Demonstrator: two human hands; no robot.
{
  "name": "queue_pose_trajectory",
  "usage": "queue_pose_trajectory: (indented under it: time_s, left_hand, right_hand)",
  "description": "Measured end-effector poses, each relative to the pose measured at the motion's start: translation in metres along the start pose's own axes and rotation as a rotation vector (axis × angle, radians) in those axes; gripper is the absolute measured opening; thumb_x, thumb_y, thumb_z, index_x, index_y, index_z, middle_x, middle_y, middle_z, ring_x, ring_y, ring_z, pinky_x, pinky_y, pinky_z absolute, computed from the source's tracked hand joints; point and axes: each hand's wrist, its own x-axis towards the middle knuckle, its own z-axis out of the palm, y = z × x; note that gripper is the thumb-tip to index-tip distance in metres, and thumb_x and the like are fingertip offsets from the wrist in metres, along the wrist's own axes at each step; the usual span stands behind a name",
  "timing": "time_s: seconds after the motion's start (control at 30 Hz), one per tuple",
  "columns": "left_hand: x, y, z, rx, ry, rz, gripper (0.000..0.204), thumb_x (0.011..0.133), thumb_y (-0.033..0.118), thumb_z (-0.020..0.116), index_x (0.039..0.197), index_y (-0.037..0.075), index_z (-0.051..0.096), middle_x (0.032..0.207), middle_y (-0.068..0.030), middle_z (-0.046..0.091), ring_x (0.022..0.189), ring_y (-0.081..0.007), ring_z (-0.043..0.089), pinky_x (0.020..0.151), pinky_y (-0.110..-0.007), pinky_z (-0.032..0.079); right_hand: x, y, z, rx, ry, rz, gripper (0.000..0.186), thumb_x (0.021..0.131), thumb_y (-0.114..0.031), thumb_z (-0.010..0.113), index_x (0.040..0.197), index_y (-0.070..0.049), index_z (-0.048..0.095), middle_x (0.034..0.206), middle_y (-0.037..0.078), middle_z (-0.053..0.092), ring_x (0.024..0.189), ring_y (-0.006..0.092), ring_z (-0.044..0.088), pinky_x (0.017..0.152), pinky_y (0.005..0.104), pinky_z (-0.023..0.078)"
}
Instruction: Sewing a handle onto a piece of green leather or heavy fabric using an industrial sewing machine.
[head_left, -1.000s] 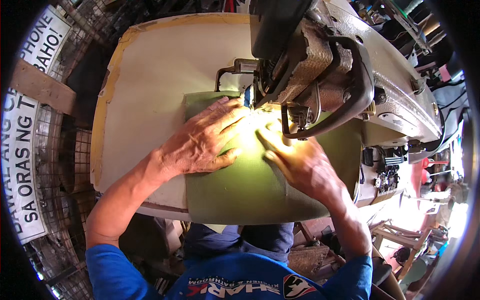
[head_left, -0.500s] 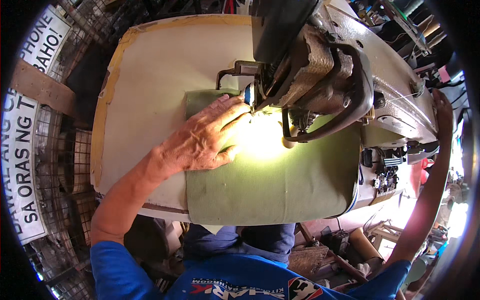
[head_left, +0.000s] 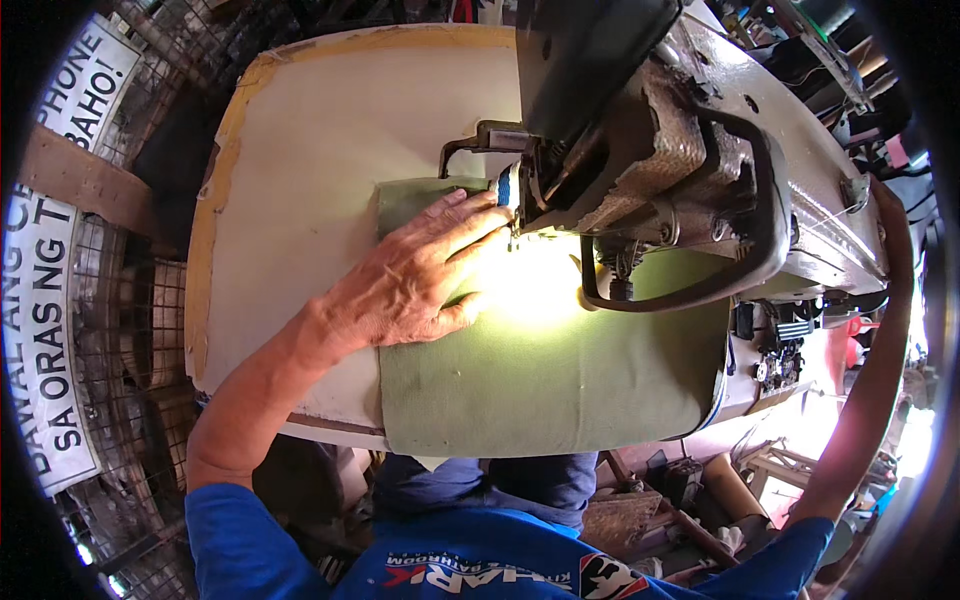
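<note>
Head view, only view. Left hand (head_left: 415,275) lies flat, fingers spread, palm down on the olive-green woven cloth panel (head_left: 540,385), centre frame; it pins the cloth, grips nothing. Fingertips sit just beside the needle area of the worn grey metal sewing machine (head_left: 660,150), upper right. Right hand reaches to the machine's far end at right edge (head_left: 882,200); whether it grips anything, cannot tell. Judgement: keep steady flat pressure, fingertips clear of the needle, cloth edge square. Cloth spreads from under the left hand toward lower centre, draping over the cream table (head_left: 320,130) edge.

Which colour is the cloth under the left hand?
Olive green cloth, seen best in the head view.
</note>
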Motion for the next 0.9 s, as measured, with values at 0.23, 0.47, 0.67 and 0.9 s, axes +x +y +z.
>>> queue_pose_trajectory:
  time_s: [0.23,0.47,0.67,0.9]
  left_hand:
    - [-0.001,0.002,-0.003,-0.032,0.006,-0.045,0.048,0.081,0.020,0.070,0.122,-0.002,0.058,0.131,-0.0207,0.053,0.130,-0.0353,0.046,0.115,-0.048,0.033]
    - [0.001,0.002,-0.003,-0.050,-0.002,-0.055,0.050,0.083,0.022,0.069,0.125,-0.003,0.056,0.133,-0.0213,0.052,0.132,-0.0349,0.045,0.116,-0.048,0.032]
    - [-0.003,-0.002,-0.003,-0.012,-0.019,-0.024,0.055,0.083,0.024,0.069,0.127,-0.005,0.054,0.134,-0.0218,0.052,0.133,-0.0369,0.043,0.116,-0.048,0.031]
    - [-0.002,-0.003,-0.001,-0.044,-0.003,-0.022,0.057,0.082,0.024,0.070,0.128,-0.005,0.052,0.135,-0.0224,0.050,0.133,-0.0376,0.042,0.116,-0.048,0.030]
  right_hand:
    - [-0.051,0.031,0.006,-0.242,0.188,0.108,0.034,0.101,-0.026,0.046,0.118,0.001,0.060,0.105,0.017,0.068,0.087,0.0245,0.064,0.079,0.0370,0.050]
    - [-0.190,0.045,0.214,0.192,1.027,0.341,0.044,0.103,-0.027,0.044,0.132,0.004,0.053,0.123,0.018,0.061,0.109,0.0280,0.061,0.093,0.0378,0.049]
    - [-0.091,0.053,0.010,-0.049,0.457,-0.081,0.046,0.103,-0.027,0.036,0.140,-0.003,0.049,0.139,0.015,0.050,0.127,0.0261,0.051,0.103,0.0376,0.043]
    - [-0.057,0.044,0.040,0.461,0.315,0.454,0.049,0.097,-0.037,0.056,0.135,-0.006,0.057,0.120,0.011,0.066,0.101,0.0177,0.064,0.089,0.0302,0.049]
